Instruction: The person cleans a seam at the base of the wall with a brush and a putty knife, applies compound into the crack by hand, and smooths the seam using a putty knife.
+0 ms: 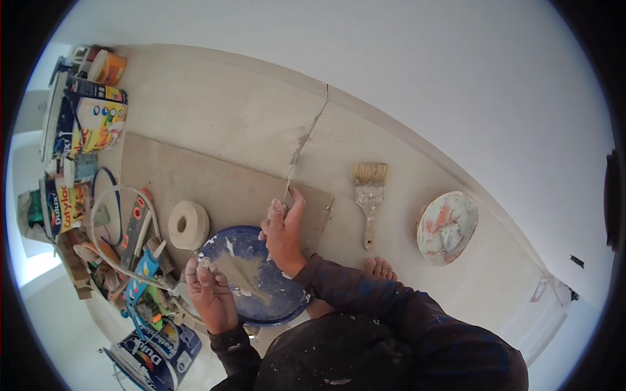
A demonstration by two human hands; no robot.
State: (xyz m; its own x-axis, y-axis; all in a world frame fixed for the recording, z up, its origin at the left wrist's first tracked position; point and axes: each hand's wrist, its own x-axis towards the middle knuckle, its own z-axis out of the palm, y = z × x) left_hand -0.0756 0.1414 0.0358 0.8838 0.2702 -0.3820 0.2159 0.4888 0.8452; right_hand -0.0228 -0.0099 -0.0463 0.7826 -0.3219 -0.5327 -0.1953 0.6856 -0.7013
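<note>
My right hand is curled around a thin tool, seen almost edge-on, possibly a putty knife. Its grip is mostly covered by my fingers. This hand is over the upper right rim of a round blue lid, which carries a patch of beige powder or filler and white smears. At the lid's left edge my left hand is raised, palm up, with bent, dusty fingers. Something whitish shows at its fingertips; whether it is a held lump or a smear is unclear.
A flat board lies beyond the lid, with a tape roll on it. To the right are a paintbrush and a stained round container. Paint buckets, a caulking gun and a spirit level crowd the left.
</note>
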